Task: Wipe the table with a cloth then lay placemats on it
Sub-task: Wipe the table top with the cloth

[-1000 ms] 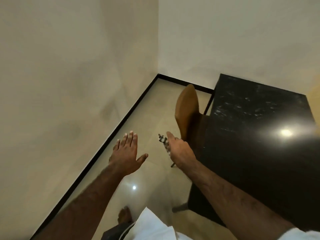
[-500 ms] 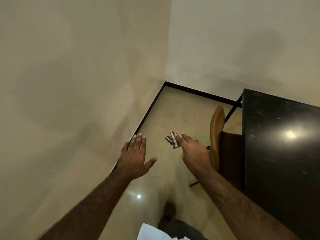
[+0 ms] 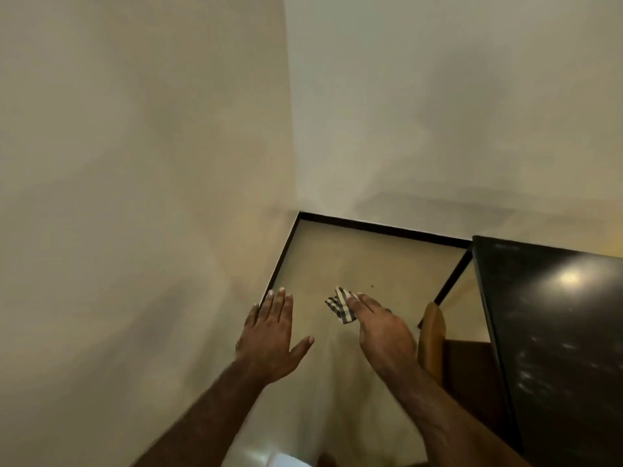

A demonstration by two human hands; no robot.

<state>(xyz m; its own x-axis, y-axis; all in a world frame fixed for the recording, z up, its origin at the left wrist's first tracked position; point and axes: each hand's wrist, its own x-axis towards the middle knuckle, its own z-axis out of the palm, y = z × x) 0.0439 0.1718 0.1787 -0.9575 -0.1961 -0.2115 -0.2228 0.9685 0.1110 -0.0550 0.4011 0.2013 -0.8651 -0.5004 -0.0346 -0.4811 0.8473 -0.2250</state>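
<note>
Both hands hang over the floor (image 3: pixel 354 264). The left hand (image 3: pixel 269 335) is spread flat, holding nothing. The right hand (image 3: pixel 384 328) holds a checked cloth (image 3: pixel 340 305) beneath its fingers. Right of it stands a chair (image 3: pixel 433 335), tucked against the black table (image 3: pixel 556 332).

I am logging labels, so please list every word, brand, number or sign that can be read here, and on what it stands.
None: no readable text shows on the checked cloth, the right hand that holds it, the black table, the brown chair, the walls or the floor.
</note>
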